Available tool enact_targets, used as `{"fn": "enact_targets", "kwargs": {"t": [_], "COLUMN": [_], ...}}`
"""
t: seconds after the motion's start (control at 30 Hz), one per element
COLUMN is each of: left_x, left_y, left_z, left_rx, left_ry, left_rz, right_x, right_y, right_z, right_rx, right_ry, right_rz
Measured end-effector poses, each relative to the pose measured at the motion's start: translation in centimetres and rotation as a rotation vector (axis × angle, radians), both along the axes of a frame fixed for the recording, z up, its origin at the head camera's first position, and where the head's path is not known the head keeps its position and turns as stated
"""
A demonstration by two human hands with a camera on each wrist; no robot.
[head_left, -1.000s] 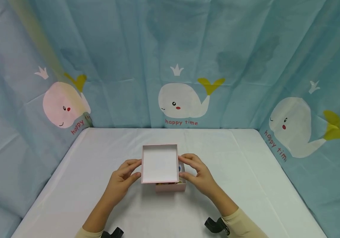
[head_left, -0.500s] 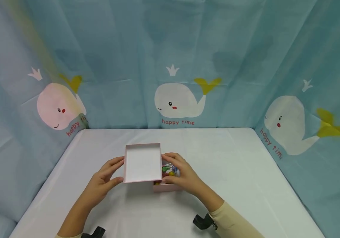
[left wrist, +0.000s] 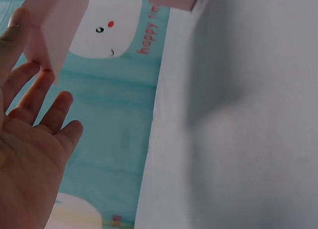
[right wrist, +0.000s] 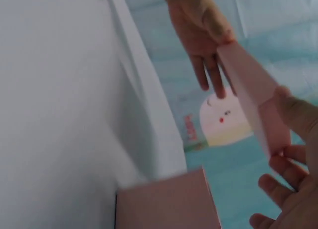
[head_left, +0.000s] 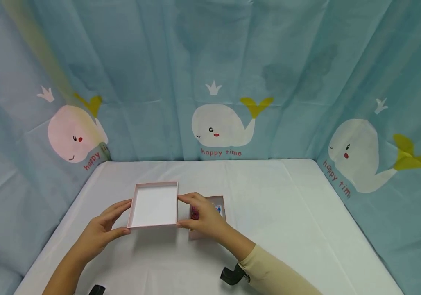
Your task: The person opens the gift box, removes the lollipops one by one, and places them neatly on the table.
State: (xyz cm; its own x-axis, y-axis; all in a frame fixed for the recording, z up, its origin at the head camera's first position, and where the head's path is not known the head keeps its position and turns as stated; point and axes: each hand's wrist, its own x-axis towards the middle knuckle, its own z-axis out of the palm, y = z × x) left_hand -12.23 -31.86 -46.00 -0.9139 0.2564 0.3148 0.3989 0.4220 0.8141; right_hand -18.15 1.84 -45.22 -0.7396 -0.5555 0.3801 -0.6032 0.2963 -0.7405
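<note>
An upturned pink lid (head_left: pixel 154 204) with a white inside hangs a little above the table, level, held between both hands. My left hand (head_left: pixel 116 219) pinches its left edge, thumb at the front and fingers behind. My right hand (head_left: pixel 186 211) pinches its right edge. Just right of the lid, the pink box base (head_left: pixel 222 205) sits on the table with small colourful things (head_left: pixel 218 209) inside, partly hidden by my right hand. The left wrist view shows the lid (left wrist: pixel 54 25) over my left hand (left wrist: pixel 30 139). The right wrist view shows the lid (right wrist: pixel 253 97) and the base (right wrist: pixel 164 204).
The white table (head_left: pixel 288 205) is walled on three sides by a blue curtain (head_left: pixel 210 61) printed with whales. Black wrist mounts (head_left: pixel 230 275) show near the front edge.
Both hands have carried the lid to the left, off the box base. The base and its colourful contents now show to the right of the lid.
</note>
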Motion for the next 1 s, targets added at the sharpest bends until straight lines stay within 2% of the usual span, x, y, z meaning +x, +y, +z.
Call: {"fn": "enact_targets", "kwargs": {"t": [0.17, 0.3, 0.43, 0.67, 0.87, 1.0], "left_x": [0.2, 0.2, 0.4, 0.2, -0.8, -1.3], "left_y": [-2.1, -3.8, -5.2, -6.8, -6.9, -6.8], "left_z": [-0.6, -1.3, -1.9, -2.9, -4.3, -4.6], "left_rx": [0.008, 0.01, -0.033, -0.113, -0.115, -0.193], "left_ry": [-0.026, -0.05, -0.075, -0.201, -0.271, -0.346], "left_rz": [-0.006, 0.014, 0.039, 0.081, 0.039, 0.066], "right_x": [0.3, 0.9, 1.5, 2.4, 2.4, 2.2], "right_y": [-2.3, -4.4, -6.6, -9.5, -10.0, -10.0], "right_z": [-0.2, -0.4, -1.2, -2.7, -3.6, -4.5], "right_rx": [0.063, 0.085, 0.086, 0.065, 0.079, 0.116], "right_ry": [-0.012, -0.078, -0.142, -0.252, -0.213, -0.198], "right_rz": [-0.024, -0.054, -0.106, -0.184, -0.232, -0.25]}}
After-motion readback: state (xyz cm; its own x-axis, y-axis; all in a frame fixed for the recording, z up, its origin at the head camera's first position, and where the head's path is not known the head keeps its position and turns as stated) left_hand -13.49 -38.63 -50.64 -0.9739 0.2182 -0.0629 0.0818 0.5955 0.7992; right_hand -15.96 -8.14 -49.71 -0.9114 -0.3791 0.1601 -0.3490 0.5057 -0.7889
